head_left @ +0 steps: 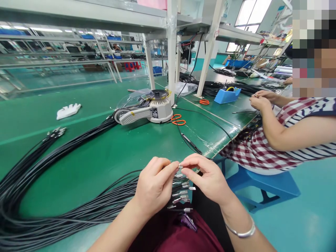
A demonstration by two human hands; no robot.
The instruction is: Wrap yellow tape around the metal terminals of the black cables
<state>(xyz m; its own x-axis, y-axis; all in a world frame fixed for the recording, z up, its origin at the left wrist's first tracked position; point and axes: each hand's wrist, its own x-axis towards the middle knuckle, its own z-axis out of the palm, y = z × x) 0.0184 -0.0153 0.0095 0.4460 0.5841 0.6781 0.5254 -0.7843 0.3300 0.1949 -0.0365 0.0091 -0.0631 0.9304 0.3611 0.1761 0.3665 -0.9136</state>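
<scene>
My left hand [154, 185] and my right hand [206, 176] meet fingertip to fingertip above the front edge of the bench. Both are closed in a pinch on a small silver cable connector [180, 167]; only a sliver of it shows between the fingers. Below and behind my hands lies a thick bundle of black cables [105, 206], its metal connector ends [183, 196] fanned out over the edge near my lap. The bundle loops round to the left, and further metal ends [56, 132] rest on the green bench top [97, 157].
A grey round tape dispenser [160, 108] stands beyond my hands, with orange-handled scissors [178, 119] and a black pen-like tool [191, 142] nearby. A white glove [68, 111] lies left. A co-worker [301, 133] sits at right; a blue tape holder [228, 94] stands between us.
</scene>
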